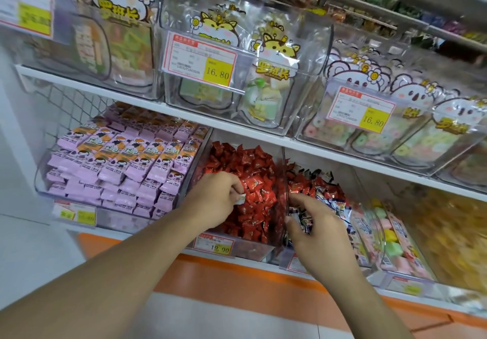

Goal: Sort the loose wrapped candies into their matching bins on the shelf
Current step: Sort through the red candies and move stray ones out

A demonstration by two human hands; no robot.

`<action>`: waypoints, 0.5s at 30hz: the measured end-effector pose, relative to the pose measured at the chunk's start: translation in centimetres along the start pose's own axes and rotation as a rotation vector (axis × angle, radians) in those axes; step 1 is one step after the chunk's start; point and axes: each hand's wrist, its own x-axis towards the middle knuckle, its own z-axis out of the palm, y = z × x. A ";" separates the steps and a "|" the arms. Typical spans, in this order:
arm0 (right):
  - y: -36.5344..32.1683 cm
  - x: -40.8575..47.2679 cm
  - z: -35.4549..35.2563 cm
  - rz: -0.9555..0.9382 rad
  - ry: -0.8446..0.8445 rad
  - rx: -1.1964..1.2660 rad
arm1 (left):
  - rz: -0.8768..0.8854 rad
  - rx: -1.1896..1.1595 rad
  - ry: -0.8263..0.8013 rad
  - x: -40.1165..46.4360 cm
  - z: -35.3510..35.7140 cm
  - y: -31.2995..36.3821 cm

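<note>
A clear bin point(253, 251) on the lower shelf is heaped with red wrapped candies point(250, 170). My left hand point(213, 199) reaches into it and pinches a small pale wrapped candy point(240, 199) between its fingertips. To the right, past a clear divider point(285, 180), the neighbouring bin holds mixed red and blue-white wrapped candies point(324, 193). My right hand point(319, 230) is in that bin with its fingers curled round a few blue-white candies point(303, 222).
A bin of pink snack packs point(116, 164) stands at the left, pastel marshmallow packs point(390, 233) and yellow sweets point(453, 238) at the right. Clear bins with price tags point(200, 59) line the upper shelf point(237, 128). An orange shelf edge point(237, 280) runs below.
</note>
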 end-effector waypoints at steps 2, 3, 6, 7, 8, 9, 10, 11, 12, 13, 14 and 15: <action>-0.5 0.0 -0.2 -0.046 0.018 0.000 | 0.032 -0.070 0.004 -0.4 -1.3 1.3; -0.9 -0.1 -0.3 -0.067 0.022 0.025 | 0.047 -0.123 -0.021 -0.7 -1.8 2.0; -1.9 -0.4 -0.6 -0.081 0.000 0.234 | 0.058 -0.353 -0.149 -1.9 -2.8 4.3; -2.2 -0.5 -0.8 -0.062 -0.016 0.343 | 0.052 -0.414 -0.177 -2.4 -2.8 4.9; -2.4 -0.6 -1.0 -0.040 -0.030 0.433 | 0.051 -0.457 -0.189 -2.8 -2.7 5.4; -2.5 -0.7 -1.2 -0.026 -0.029 0.484 | 0.051 -0.486 -0.189 -3.1 -2.7 5.7; -2.5 -0.8 -1.5 -0.021 -0.014 0.507 | 0.050 -0.517 -0.186 -3.3 -2.7 6.1; -2.2 -0.8 -1.8 -0.016 0.013 0.516 | 0.044 -0.548 -0.181 -3.4 -2.7 6.2; -1.9 -0.9 -2.1 -0.008 0.045 0.512 | 0.032 -0.567 -0.176 -3.5 -2.8 6.3; -1.5 -0.8 -2.5 0.010 0.083 0.492 | 0.016 -0.546 -0.157 -3.4 -2.9 6.1; -0.8 -0.7 -2.9 0.036 0.122 0.422 | 0.010 -0.484 -0.122 -3.3 -2.9 5.7; -0.2 -0.7 -3.3 0.057 0.150 0.304 | 0.015 -0.398 -0.087 -3.2 -2.8 5.2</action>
